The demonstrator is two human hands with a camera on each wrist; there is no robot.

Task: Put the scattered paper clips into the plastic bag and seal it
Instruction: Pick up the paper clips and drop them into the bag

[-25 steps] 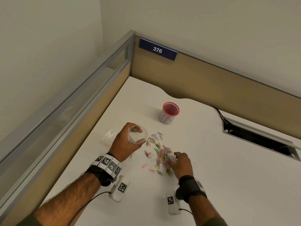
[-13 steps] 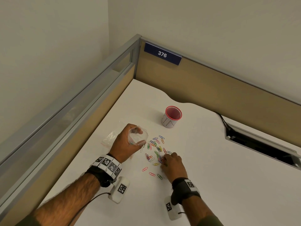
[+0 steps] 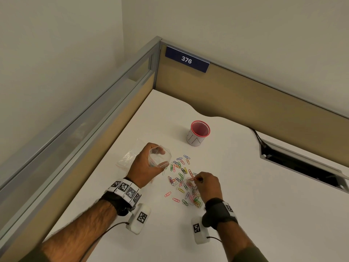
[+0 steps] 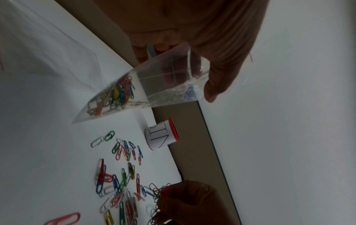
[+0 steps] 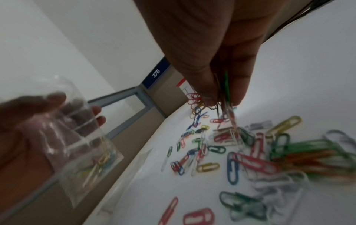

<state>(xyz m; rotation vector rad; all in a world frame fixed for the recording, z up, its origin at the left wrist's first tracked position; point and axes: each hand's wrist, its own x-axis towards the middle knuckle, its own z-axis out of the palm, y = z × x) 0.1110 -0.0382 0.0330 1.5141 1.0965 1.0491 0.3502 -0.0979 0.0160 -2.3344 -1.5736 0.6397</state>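
My left hand (image 3: 146,167) holds a small clear plastic bag (image 3: 160,157) with its mouth spread wide, above the white desk (image 3: 245,195). Several coloured paper clips lie in the bag's bottom corner (image 4: 113,94). Many more coloured paper clips (image 3: 181,178) lie scattered on the desk between my hands. My right hand (image 3: 207,184) hovers just over the pile and pinches a small bunch of clips (image 5: 223,97) between thumb and fingertips, to the right of and below the bag.
A white cup with a red rim (image 3: 198,134) stands behind the clips. Another clear bag (image 3: 130,156) lies flat to the left of my left hand. Partition walls close the desk's left and back; a cable slot (image 3: 302,165) opens at the right.
My right hand slid left over the pile, closed on some clips and lifted them slightly. The left hand kept the bag in place.
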